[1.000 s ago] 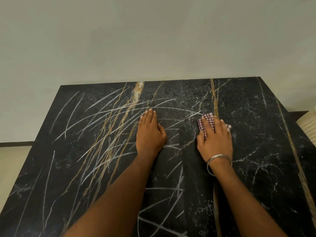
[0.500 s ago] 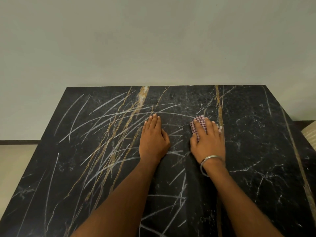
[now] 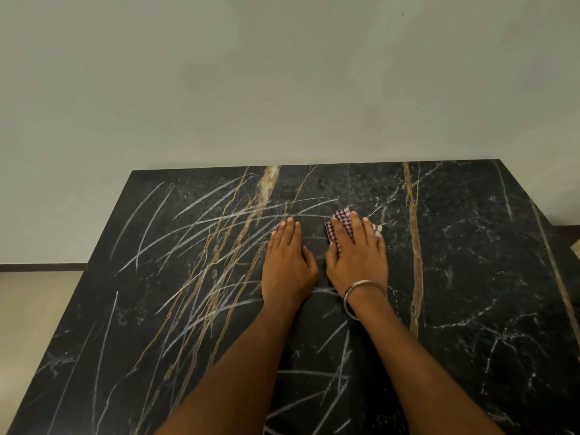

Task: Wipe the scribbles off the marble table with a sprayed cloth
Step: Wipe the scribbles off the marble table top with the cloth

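A black marble table [image 3: 470, 277] with gold and white veins fills the lower view. White chalk-like scribbles [image 3: 194, 233] cross its left and middle parts. My right hand [image 3: 357, 255], with a metal bangle on the wrist, presses flat on a small pink checked cloth [image 3: 340, 219] near the table's middle; the cloth shows only beyond the fingertips and at both sides of the fingers. Flat on the marble just to the left rests my left hand [image 3: 287, 262], fingers straight, almost touching the right hand's thumb.
A plain pale wall [image 3: 282, 83] stands right behind the table's far edge. Pale floor [image 3: 31, 309] shows at the left. The right part of the tabletop carries only natural veins.
My right hand has slid the cloth leftwards across the marble, closing the gap to my left hand. The left hand has stayed in place. The camera tilted up a little.
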